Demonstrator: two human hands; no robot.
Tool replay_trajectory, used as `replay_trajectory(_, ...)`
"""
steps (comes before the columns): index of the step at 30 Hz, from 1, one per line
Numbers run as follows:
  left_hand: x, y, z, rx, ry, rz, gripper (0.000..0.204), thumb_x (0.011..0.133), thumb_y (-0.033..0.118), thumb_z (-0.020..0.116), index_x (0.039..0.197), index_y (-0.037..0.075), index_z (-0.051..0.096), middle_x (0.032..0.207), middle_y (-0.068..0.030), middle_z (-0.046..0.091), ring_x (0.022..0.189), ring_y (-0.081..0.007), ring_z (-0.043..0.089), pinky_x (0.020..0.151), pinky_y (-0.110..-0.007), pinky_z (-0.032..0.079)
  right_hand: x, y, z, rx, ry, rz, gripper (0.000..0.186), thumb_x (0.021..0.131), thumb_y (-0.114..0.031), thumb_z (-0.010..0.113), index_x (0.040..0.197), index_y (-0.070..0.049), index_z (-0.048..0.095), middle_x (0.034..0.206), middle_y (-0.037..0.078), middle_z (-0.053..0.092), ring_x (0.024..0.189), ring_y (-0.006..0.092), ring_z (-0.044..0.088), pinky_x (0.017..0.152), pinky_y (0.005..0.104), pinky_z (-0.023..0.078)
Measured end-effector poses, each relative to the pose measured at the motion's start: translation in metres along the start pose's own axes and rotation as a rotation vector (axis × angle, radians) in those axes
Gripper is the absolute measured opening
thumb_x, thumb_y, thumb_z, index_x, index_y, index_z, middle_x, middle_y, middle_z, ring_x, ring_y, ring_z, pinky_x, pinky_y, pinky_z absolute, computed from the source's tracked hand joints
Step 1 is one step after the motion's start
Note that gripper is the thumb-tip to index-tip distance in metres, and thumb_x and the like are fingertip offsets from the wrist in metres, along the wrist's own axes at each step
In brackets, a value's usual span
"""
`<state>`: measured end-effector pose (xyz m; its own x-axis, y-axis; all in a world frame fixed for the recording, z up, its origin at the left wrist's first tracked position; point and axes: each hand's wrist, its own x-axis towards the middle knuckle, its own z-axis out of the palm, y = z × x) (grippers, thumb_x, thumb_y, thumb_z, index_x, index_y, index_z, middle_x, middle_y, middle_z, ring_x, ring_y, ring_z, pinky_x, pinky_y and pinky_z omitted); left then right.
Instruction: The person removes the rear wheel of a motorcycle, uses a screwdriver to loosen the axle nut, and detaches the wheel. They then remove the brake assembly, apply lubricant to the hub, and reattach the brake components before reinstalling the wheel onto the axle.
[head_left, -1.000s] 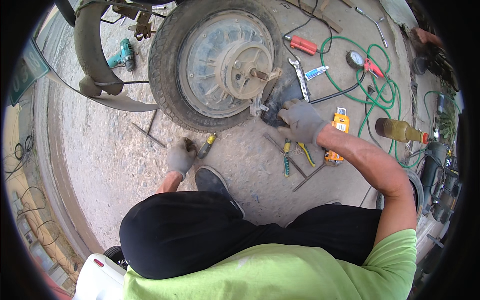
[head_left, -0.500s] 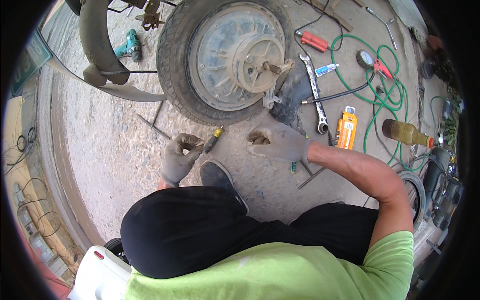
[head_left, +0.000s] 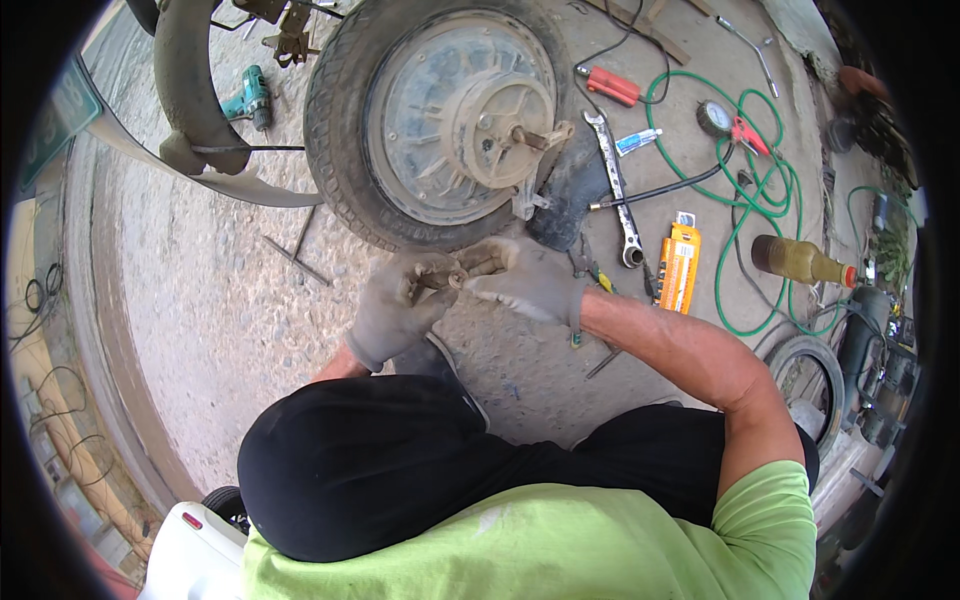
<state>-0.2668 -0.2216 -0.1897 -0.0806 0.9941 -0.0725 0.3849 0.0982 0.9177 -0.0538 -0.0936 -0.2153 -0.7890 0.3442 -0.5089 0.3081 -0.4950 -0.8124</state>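
My left hand (head_left: 398, 308) and my right hand (head_left: 530, 282), both in grey work gloves, meet in front of the tyre. Their fingertips close on a small round metal piece (head_left: 457, 279), which looks like a nut or washer; the fingers partly cover it. Just beyond them stands a wheel with a thick black tyre (head_left: 345, 130) and a dusty hub motor (head_left: 440, 110). A threaded axle (head_left: 527, 138) sticks out of the hub, with a metal bracket (head_left: 528, 198) beside it.
To the right lie a long ratchet wrench (head_left: 617, 185), a blue-white tube (head_left: 638, 141), an orange packet (head_left: 678, 268), a red-handled tool (head_left: 612, 86), a pressure gauge (head_left: 715, 118) with green hose (head_left: 722, 290), and a bottle (head_left: 800, 260). A teal drill (head_left: 256, 97) and T-shaped rod (head_left: 297, 258) lie left.
My hands have come together, the right one moving left and the left one moving right and up. The yellow-and-black screwdriver seen beside my left hand is now hidden. The view has shifted slightly.
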Motion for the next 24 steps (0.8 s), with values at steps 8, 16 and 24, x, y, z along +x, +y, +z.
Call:
replay_trajectory(8, -0.001, 0.011, 0.0, -0.111, -0.002, -0.286, 0.039, 0.094, 0.0, 0.086, 0.131, -0.005, 0.071, 0.12, -0.0103, 0.078, 0.101, -0.013, 0.073, 0.092, -0.03, 0.06, -0.005, -0.007, 0.004, -0.024, 0.024, -0.056, 0.042, 0.099, -0.013, 0.078, 0.136, 0.006, 0.069, 0.114, 0.01, 0.079, 0.1, 0.0112, 0.073, 0.089, 0.0285, 0.06)
replay_trajectory(16, 0.01, 0.024, 0.004, -0.04, 0.027, -0.237, 0.035, 0.096, 0.007, 0.085, 0.128, -0.003, 0.074, 0.112, -0.0111, 0.081, 0.096, -0.0139, 0.076, 0.086, -0.031, 0.063, -0.011, -0.007, 0.002, -0.118, 0.115, -0.142, 0.043, 0.097, -0.015, 0.08, 0.133, 0.007, 0.069, 0.114, 0.01, 0.08, 0.103, 0.0132, 0.074, 0.094, 0.0304, 0.061)
replay_trajectory(24, 0.008, 0.018, 0.005, -0.545, 0.085, -0.36, 0.027, 0.101, -0.003, 0.074, 0.127, -0.009, 0.07, 0.109, -0.0125, 0.081, 0.089, -0.0153, 0.075, 0.081, -0.03, 0.063, -0.015, -0.024, 0.001, -0.279, 0.114, -0.24, 0.04, 0.099, -0.013, 0.079, 0.134, 0.005, 0.071, 0.117, 0.009, 0.079, 0.104, 0.0101, 0.073, 0.09, 0.03, 0.061)
